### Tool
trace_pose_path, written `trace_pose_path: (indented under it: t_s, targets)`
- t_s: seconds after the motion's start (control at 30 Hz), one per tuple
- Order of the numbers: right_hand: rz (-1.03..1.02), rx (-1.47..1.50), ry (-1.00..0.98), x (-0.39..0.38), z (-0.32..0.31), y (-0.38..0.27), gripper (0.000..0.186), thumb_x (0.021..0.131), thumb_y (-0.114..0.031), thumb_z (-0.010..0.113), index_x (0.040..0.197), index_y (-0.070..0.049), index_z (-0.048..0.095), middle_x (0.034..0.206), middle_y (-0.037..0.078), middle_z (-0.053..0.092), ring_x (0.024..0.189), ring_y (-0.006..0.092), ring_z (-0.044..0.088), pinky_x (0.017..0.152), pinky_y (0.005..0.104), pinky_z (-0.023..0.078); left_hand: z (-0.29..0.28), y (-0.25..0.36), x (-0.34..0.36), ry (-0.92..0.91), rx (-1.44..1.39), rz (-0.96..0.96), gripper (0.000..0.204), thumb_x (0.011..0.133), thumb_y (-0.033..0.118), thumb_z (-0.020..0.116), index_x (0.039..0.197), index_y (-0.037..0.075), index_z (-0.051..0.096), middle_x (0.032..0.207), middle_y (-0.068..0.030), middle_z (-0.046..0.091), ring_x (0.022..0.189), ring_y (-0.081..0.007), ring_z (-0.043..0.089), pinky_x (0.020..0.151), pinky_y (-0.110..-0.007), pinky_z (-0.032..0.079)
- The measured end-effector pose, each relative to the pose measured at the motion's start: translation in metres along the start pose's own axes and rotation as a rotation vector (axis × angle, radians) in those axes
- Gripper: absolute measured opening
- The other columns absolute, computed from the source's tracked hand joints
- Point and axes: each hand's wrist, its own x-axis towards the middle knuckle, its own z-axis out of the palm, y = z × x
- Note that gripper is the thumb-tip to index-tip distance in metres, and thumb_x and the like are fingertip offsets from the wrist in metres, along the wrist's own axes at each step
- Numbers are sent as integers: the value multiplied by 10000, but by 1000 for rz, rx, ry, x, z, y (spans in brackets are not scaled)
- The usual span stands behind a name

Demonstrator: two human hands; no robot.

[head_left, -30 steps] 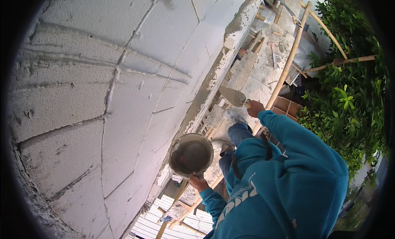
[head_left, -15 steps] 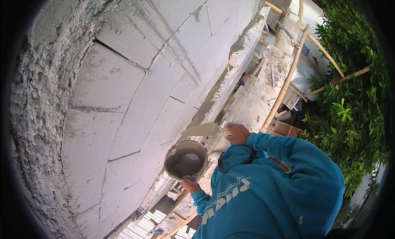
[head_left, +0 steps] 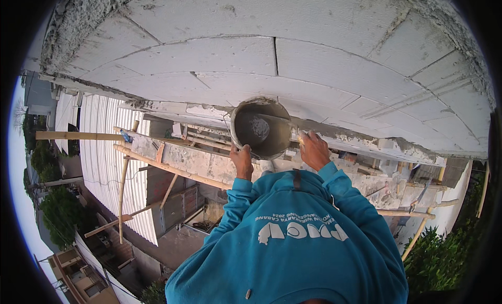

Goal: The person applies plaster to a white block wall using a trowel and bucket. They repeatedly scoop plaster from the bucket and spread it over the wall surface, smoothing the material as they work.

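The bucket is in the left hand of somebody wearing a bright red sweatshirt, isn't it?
Not red: the sweatshirt is blue, as the head view shows. The bucket is indeed in the left hand.

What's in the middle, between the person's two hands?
A round grey bucket. The head view shows part of it between the left hand, which grips its rim, and the right hand.

Daylight, soft and diffuse; pale sky [head_left: 32, 228] at far left; corrugated roofing [head_left: 112, 162] brightest, near washed out; bucket [head_left: 281, 130] shaded inside; foliage [head_left: 449, 262] dark, lower right; block wall [head_left: 209, 58] courses bowed by fisheye; rim black, vignetted; centre reasonably sharp, edge detail softer.
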Motion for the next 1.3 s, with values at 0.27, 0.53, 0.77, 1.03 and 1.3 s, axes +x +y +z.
trace_pose_path:
  t_s: [0.27,0.53,0.77,1.03,1.3]
  targets:
    - [-130,-265,-49,54,39,-27,404,839,-105,585,1235,-29,557,1149,182,555,1092,354,566,840,470,506,-3,-1,-14,83,185,34,741,720,-4,554,1447,12,413,1362,-206,536,1024,-207,613,834,-254,473]
    - [-309,-328,-375,42,34,-54,308,793,-118,635,1093,-46,622,1039,193,589,946,372,640,783,477,531,-15,-18,-7,316,350,265,740,727,27,549,1452,44,403,1243,-215,545,1035,-236,549,859,-305,466]
    - [-284,-246,-221,75,34,-69,309,808,-107,603,1109,-37,616,1080,222,580,991,406,625,821,494,510,-30,9,-6,349,331,134,784,698,35,569,1450,227,452,1483,-326,320,1318,-409,447,1028,-359,411]
    - [-382,-325,-231,99,89,-97,250,809,-133,610,1020,0,610,966,232,596,898,404,625,746,513,518,-57,27,5,372,415,172,789,702,38,563,1447,269,449,1520,-260,300,1312,-428,434,1047,-391,414]
    - [-435,-237,-589,92,96,-148,384,826,-239,640,1140,-24,586,1034,202,622,968,387,636,835,490,509,-110,30,21,452,411,129,790,702,50,567,1447,282,446,1512,-264,312,1298,-434,447,1034,-402,431]
